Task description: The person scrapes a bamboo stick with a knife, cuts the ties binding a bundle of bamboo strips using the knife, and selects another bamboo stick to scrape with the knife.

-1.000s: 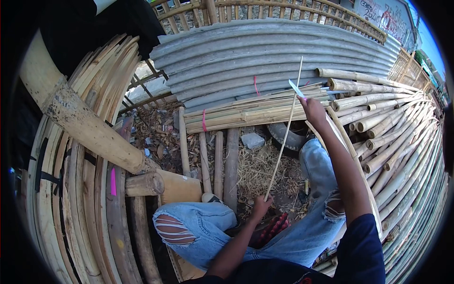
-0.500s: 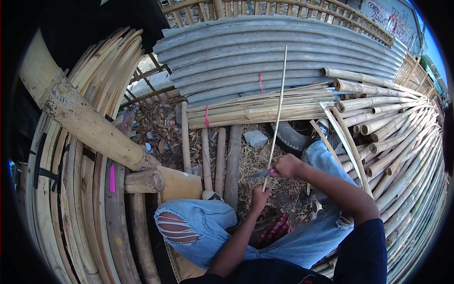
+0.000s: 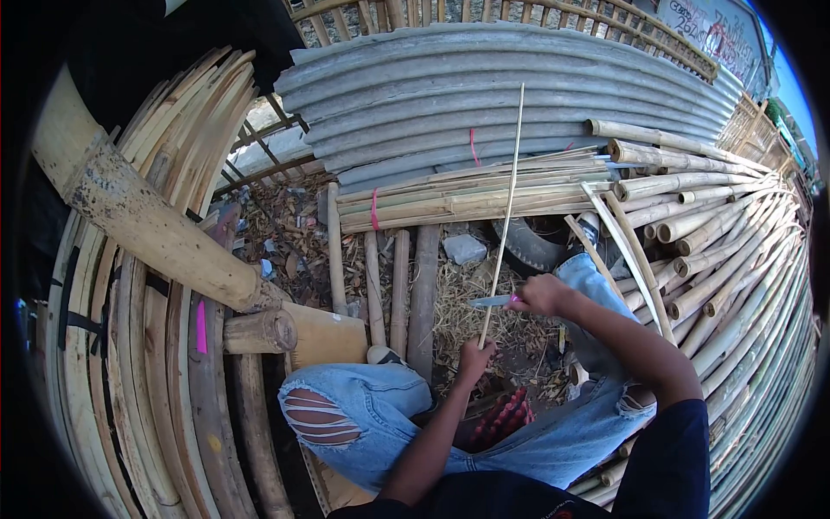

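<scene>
A long thin bamboo strip [image 3: 510, 190] stands out ahead of me, its far end over the corrugated sheet. My left hand [image 3: 475, 358] is closed around the strip's near end, low between my knees. My right hand [image 3: 542, 296] grips a knife [image 3: 491, 301] by its pink handle. The blade points left and crosses the strip a little above my left hand. Whether the edge touches the strip I cannot tell. Below my left hand lies a red and black patterned cloth [image 3: 508, 417], partly hidden by my arm and leg.
A tied bundle of split bamboo [image 3: 450, 204] lies ahead, before a corrugated sheet [image 3: 432, 95]. Bamboo poles [image 3: 718, 233] are stacked on the right. At left, a thick bamboo pole [image 3: 173, 233] slants over long slats [image 3: 138, 363]. A tire [image 3: 527, 246] rests beyond my right hand.
My right hand has moved slightly up and to the right with the knife, and more of the blade shows. My left hand keeps its hold on the strip.
</scene>
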`<state>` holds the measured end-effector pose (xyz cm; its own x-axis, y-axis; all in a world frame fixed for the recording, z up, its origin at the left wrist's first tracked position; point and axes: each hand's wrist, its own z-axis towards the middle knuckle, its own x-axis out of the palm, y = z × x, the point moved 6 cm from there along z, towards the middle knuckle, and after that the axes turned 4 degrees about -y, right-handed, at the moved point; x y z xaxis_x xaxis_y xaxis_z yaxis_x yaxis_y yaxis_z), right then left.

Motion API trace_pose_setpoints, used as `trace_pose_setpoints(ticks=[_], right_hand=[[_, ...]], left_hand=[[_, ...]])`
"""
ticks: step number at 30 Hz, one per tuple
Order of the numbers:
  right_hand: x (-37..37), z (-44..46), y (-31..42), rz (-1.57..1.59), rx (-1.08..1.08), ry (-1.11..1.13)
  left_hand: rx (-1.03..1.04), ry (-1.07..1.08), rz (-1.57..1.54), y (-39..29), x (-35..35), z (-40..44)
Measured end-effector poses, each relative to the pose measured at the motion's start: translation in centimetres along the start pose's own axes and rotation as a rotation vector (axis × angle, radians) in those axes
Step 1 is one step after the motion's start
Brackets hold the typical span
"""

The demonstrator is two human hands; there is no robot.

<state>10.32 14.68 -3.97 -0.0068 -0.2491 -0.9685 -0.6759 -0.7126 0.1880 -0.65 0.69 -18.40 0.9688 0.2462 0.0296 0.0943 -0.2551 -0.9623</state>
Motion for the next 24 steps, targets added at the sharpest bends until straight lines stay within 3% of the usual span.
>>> trace_pose_setpoints(ticks=[2, 4, 6, 9, 12, 14, 16, 18, 21, 22, 24], right_hand=[[1.8, -0.4, 1.5, -0.1, -0.163, 0.1], [0.2, 1.0, 0.6, -0.169, -0.18, 0.09], [-3.7, 2.4, -2.8, -0.117, 0.133, -0.19], [-5.2, 2.2, -2.7, -0.166, 0.103, -0.318], [-5.2, 2.6, -2.8, -0.219, 0.189, -0.296], [-5.8, 3.1, -6.5, -0.004, 0.498, -0.504], [-7.6, 2.9, -13.2, -0.054, 0.599, -0.624], [-11.1, 0.4, -12.6, -0.033, 0.667, -0.52], [-11.6, -1.1, -12.5, 0.105, 0.61, -0.609], [-12.1, -1.4, -11.4, 0.185, 0.565, -0.668], [-10.8, -1.1, -8.5, 0.281, 0.464, -0.539]], left_hand=[[0.029, 0.007, -0.007, 0.4, -0.1, 0.3], [0.068, -0.015, 0.006, 0.3, -0.3, 0.4], [0.106, -0.034, 0.02, -0.5, -0.5, 0.1], [0.044, -0.022, 0.119, -1.5, -0.2, -0.1], [-0.053, -0.047, -0.001, -1.3, -0.4, 0.0], [-0.017, -0.023, -0.003, -2.0, -0.7, -0.1], [0.015, 0.016, 0.079, -0.3, -0.5, -1.2], [0.057, 0.059, 0.177, 0.5, 0.0, -1.3], [0.058, 0.061, -0.133, -1.4, 1.1, -1.0], [0.059, 0.067, -0.142, -1.6, 1.2, -0.5], [0.002, 0.085, -0.035, -1.1, 1.3, 0.0]])
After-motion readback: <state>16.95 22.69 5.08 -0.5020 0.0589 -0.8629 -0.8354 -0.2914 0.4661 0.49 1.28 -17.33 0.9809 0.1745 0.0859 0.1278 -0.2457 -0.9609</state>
